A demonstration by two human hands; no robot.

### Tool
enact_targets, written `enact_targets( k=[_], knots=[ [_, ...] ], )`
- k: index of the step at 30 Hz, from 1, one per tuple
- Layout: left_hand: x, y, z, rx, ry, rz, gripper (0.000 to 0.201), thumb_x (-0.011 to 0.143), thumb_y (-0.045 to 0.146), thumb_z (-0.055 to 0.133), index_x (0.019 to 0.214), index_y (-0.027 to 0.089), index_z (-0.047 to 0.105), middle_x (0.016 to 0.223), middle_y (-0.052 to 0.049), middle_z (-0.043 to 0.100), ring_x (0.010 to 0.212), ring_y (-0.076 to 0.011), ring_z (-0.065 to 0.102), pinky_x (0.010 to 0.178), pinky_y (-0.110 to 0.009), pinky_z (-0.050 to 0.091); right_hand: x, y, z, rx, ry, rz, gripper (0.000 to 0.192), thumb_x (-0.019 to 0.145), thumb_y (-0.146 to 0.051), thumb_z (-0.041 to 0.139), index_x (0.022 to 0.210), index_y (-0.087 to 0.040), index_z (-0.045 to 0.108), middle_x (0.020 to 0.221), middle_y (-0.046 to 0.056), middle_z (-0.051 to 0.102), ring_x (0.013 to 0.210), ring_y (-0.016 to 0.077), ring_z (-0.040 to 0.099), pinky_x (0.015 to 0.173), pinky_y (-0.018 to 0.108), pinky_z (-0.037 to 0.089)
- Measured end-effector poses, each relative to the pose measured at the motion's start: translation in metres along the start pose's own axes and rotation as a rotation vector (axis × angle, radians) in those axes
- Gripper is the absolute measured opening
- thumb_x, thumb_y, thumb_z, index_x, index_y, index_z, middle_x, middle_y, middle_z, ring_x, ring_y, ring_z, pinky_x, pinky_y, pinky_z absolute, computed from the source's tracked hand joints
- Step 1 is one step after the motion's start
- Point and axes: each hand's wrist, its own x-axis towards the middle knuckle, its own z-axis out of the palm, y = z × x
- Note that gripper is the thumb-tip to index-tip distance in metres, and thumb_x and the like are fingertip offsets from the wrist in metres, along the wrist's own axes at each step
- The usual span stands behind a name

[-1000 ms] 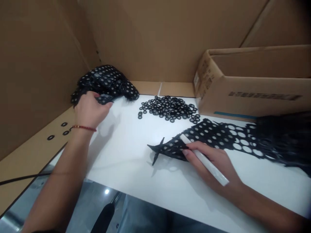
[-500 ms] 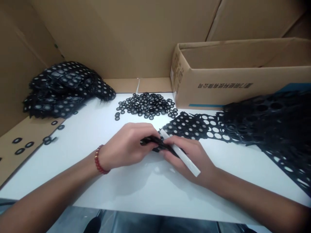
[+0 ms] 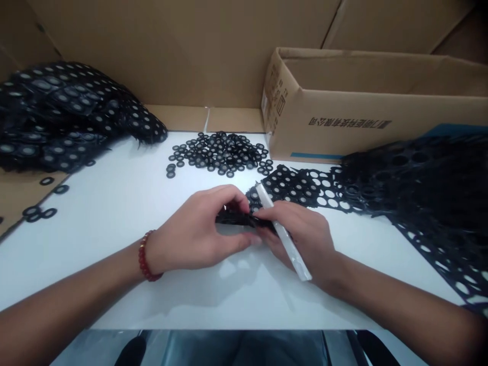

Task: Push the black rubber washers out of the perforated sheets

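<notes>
My left hand (image 3: 202,226), with a red bead bracelet at the wrist, curls round the left end of a folded strip of black rubber sheet (image 3: 234,218). Its thumb and forefinger are a little apart, below and above the strip. My right hand (image 3: 301,231) pinches the strip's right end and also holds a flat white stick (image 3: 287,243), slanting across the fingers. Beyond the hands, a black perforated sheet (image 3: 293,183) still carries rings in its left part, with bare holes further right. A heap of loose black rings (image 3: 224,152) lies behind my left hand.
At the back right stands an open cardboard box (image 3: 343,122). Dark punched-out sheeting (image 3: 423,188) is piled before it. Another heap of ringed sheets (image 3: 72,112) lies back left. Several stray rings (image 3: 48,212) lie at the left table edge. Cardboard walls (image 3: 190,51) enclose the white table (image 3: 133,305).
My left thumb and forefinger have spread apart around the strip, the thumb moving below it. The white stick is tilted more steeply. The camera view has shifted slightly.
</notes>
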Motion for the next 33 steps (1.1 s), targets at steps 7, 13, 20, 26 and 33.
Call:
enact_targets(
  k=[7, 13, 20, 26, 33],
  knots=[
    [-0.001, -0.012, 0.007, 0.409, 0.217, 0.379, 0.015, 0.076, 0.014, 0.061, 0.09, 0.017, 0.059, 0.087, -0.005, 0.064, 0.079, -0.016, 0.057, 0.072, -0.031, 0.049, -0.002, -0.004, -0.004, 0.004, -0.002, -0.05, 0.014, 0.08, -0.012, 0.06, 0.092, -0.018, 0.059, 0.082, 0.003, 0.07, 0.072, 0.0145, 0.065, 0.068, 0.026, 0.052],
    [-0.019, 0.005, 0.01, 0.817, 0.531, 0.66, 0.016, 0.069, 0.03, 0.069, 0.067, 0.019, 0.057, 0.057, -0.003, 0.055, 0.051, -0.0163, 0.045, 0.047, -0.032, 0.035, 0.001, -0.007, -0.007, -0.059, 0.036, 0.1, 0.008, 0.082, -0.015, 0.058, 0.088, -0.019, 0.06, 0.074, 0.0, 0.067, 0.063, 0.0118, 0.063, 0.058, 0.022, 0.049],
    [-0.014, 0.013, 0.011, -0.374, -0.035, -0.355, 0.051, 0.091, 0.048, 0.033, 0.069, 0.015, 0.064, 0.064, -0.005, 0.067, 0.05, -0.0123, 0.056, 0.045, -0.023, 0.044, -0.002, -0.011, -0.008, -0.339, 0.107, -0.165, 0.016, 0.081, -0.008, 0.056, 0.096, -0.012, 0.062, 0.08, 0.007, 0.068, 0.066, 0.0165, 0.063, 0.055, 0.026, 0.047],
    [-0.006, 0.003, 0.003, -0.422, -0.06, -0.422, 0.029, 0.076, 0.041, 0.065, 0.065, 0.014, 0.062, 0.06, -0.002, 0.064, 0.057, -0.0144, 0.06, 0.053, -0.024, 0.05, -0.001, -0.011, -0.007, -0.259, 0.019, -0.179, 0.02, 0.08, -0.01, 0.056, 0.098, -0.013, 0.062, 0.081, 0.008, 0.068, 0.069, 0.0176, 0.063, 0.057, 0.027, 0.05],
    [-0.007, -0.011, 0.0, -0.28, -0.033, -0.217, 0.022, 0.077, 0.035, 0.065, 0.064, 0.017, 0.064, 0.065, 0.0, 0.067, 0.061, -0.0134, 0.061, 0.056, -0.022, 0.05, 0.006, -0.002, -0.03, 0.318, 0.023, 0.201, 0.031, 0.091, -0.022, 0.045, 0.116, -0.023, 0.061, 0.099, 0.007, 0.067, 0.088, 0.0198, 0.064, 0.074, 0.034, 0.054]
  ],
)
